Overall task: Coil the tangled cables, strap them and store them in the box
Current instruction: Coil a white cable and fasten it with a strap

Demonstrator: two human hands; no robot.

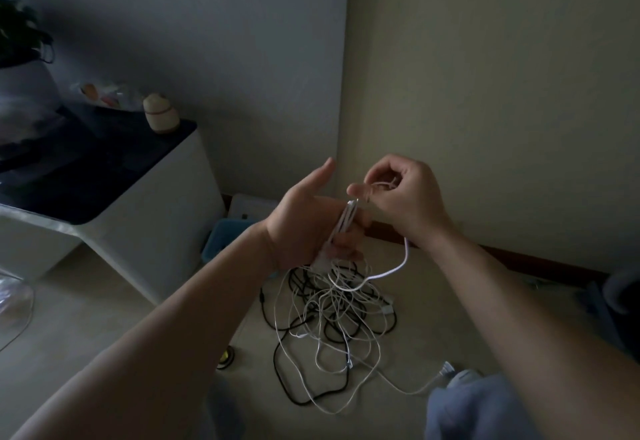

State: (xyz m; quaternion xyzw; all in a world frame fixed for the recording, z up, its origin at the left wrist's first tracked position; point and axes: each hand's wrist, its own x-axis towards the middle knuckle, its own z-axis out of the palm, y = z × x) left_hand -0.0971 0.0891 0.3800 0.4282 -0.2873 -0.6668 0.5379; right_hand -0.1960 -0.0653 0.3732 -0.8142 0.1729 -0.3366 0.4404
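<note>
A white cable (344,223) is wound in several turns around my left hand (304,221), whose thumb points up. My right hand (401,197) is just to the right of it and pinches the same cable between thumb and fingers. From there the cable (403,263) loops down to a tangled pile of white and black cables (332,325) on the floor below both hands. A blue box (221,239) stands on the floor behind my left forearm, partly hidden.
A white cabinet (166,218) with a dark top stands at the left, with a small jar (161,112) and a potted plant (20,34) on it. The wall and a dark baseboard (519,259) run close behind. A small round yellow object (225,358) lies on the floor.
</note>
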